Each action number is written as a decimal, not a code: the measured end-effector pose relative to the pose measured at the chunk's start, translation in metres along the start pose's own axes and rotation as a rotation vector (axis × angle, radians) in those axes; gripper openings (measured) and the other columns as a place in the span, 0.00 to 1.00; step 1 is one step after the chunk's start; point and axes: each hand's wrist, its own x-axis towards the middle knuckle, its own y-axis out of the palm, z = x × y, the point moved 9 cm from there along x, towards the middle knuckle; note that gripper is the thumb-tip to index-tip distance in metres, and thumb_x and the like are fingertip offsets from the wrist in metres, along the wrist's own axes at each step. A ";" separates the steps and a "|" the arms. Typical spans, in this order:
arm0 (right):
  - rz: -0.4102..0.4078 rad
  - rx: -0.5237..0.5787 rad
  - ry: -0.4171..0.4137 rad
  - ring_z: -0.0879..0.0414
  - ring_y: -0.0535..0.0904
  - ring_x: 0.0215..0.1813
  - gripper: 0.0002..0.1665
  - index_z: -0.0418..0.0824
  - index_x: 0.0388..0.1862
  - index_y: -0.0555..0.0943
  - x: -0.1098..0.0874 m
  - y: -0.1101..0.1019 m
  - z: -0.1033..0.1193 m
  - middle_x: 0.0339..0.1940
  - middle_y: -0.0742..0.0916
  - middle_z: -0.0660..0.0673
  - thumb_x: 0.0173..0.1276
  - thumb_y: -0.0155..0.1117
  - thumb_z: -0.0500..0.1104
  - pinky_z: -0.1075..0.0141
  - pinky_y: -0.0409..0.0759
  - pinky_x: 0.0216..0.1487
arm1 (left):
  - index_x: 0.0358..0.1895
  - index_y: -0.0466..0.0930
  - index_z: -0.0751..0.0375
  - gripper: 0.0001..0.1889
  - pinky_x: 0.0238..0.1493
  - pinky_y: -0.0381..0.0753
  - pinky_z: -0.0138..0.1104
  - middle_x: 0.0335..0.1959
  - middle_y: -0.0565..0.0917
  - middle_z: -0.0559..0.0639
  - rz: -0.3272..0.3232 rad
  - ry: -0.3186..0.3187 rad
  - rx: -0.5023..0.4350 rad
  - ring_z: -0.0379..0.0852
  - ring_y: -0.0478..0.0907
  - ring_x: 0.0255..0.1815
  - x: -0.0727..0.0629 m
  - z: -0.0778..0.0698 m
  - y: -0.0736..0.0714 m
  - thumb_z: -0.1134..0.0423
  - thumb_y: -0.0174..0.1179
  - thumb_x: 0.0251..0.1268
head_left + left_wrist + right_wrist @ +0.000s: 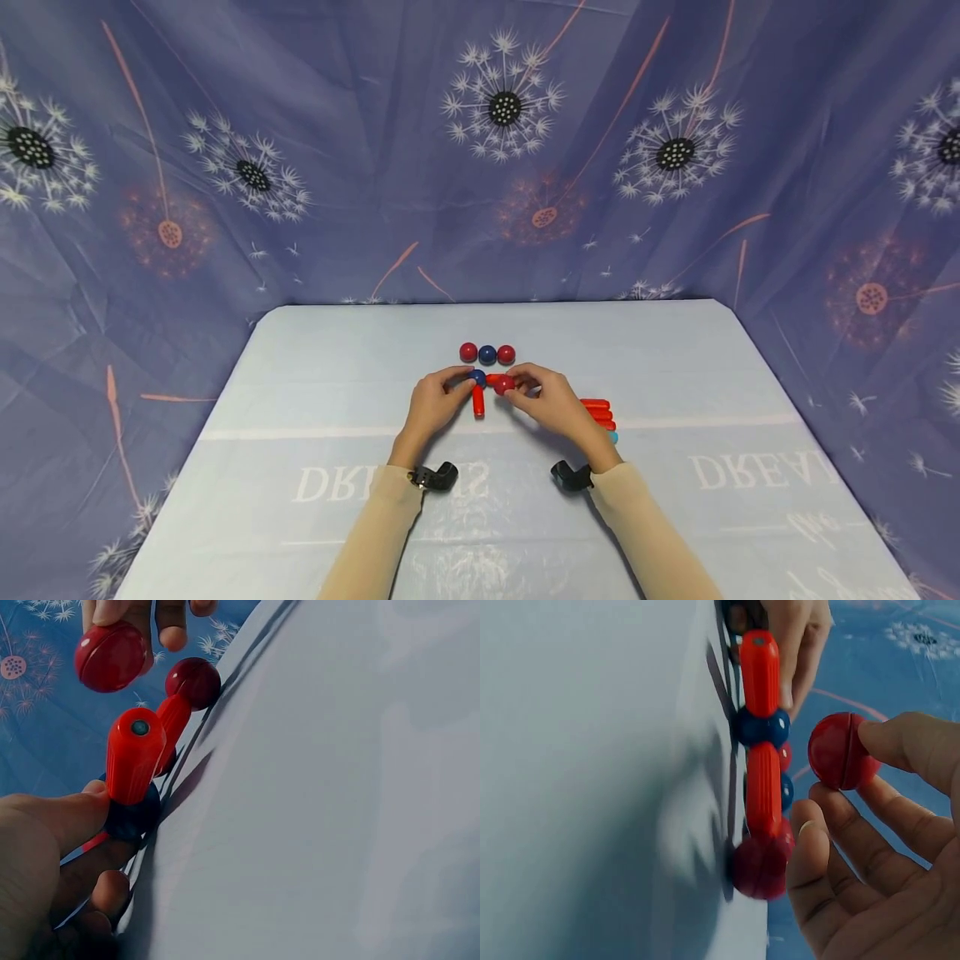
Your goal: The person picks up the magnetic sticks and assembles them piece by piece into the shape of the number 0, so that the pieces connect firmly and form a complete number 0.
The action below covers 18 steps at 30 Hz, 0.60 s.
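A: Where to find the joined piece point(478, 384), and in what grip?

B: At the middle of the head view; navy ball point(477, 377) pinched between thumb and fingers of the left hand point(435, 404), with two ribbed red rods joined to it.

A: Pointing which way?

B: One rod point(478, 402) with its long axis toward the bottom of the head view, end bare; the other rod point(763, 787) roughly square to it, rightward in the head view, capped by a glossy red ball point(761, 868) low in the right wrist view.

A: And the right hand point(546, 404)?

B: Pinching a seamed red ball point(844, 752) between thumb and fingertips, apart from the joined piece; round, so no long axis.

A: Likely handling?

B: Probably light, stiff, rather slippery, hardly fragile. Best gripped across opposite sides of a ball, or around a rod's ribs. Possibly weak at the joints.

A: Nearby?

B: Above the hands, a row of three balls point(487, 355); right of centre, partly hidden, stacked red rods point(597, 405).
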 end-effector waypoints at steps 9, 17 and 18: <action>0.085 0.015 -0.013 0.59 0.83 0.40 0.18 0.45 0.55 0.84 -0.009 0.025 0.003 0.40 0.87 0.51 0.68 0.73 0.47 0.67 0.82 0.41 | 0.58 0.88 0.50 0.16 0.24 0.63 0.32 0.19 0.71 0.44 -0.011 0.012 -0.003 0.40 0.66 0.20 0.001 -0.001 -0.001 0.54 0.68 0.70; 0.140 0.022 -0.039 0.61 0.82 0.41 0.15 0.47 0.53 0.84 -0.017 0.039 0.006 0.42 0.87 0.55 0.68 0.72 0.43 0.68 0.83 0.46 | 0.57 0.88 0.50 0.16 0.24 0.63 0.31 0.18 0.72 0.43 -0.017 0.027 0.003 0.39 0.67 0.20 0.001 -0.002 -0.001 0.54 0.68 0.70; 0.146 0.022 -0.042 0.61 0.82 0.41 0.15 0.47 0.53 0.84 -0.017 0.040 0.007 0.42 0.87 0.55 0.68 0.72 0.43 0.68 0.82 0.46 | 0.57 0.88 0.50 0.16 0.24 0.63 0.31 0.18 0.72 0.43 -0.020 0.030 -0.001 0.39 0.67 0.20 0.001 -0.002 -0.002 0.54 0.68 0.69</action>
